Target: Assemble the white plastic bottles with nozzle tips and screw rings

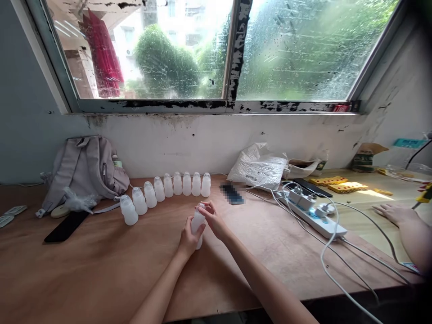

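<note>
My left hand (188, 238) grips the body of a small white plastic bottle (197, 222) that stands on the wooden table (108, 270). My right hand (213, 219) closes its fingers on the bottle's top. Behind the hands, several more white bottles (168, 185) stand upright in a curved row that runs from the left toward the wall.
A grey backpack (84, 168) leans on the wall at the left, a black phone (66, 226) before it. A white plastic bag (258, 168), a power strip (315, 216) with white cables and yellow parts (337, 184) lie to the right. Another person's hand (394, 212) rests at far right.
</note>
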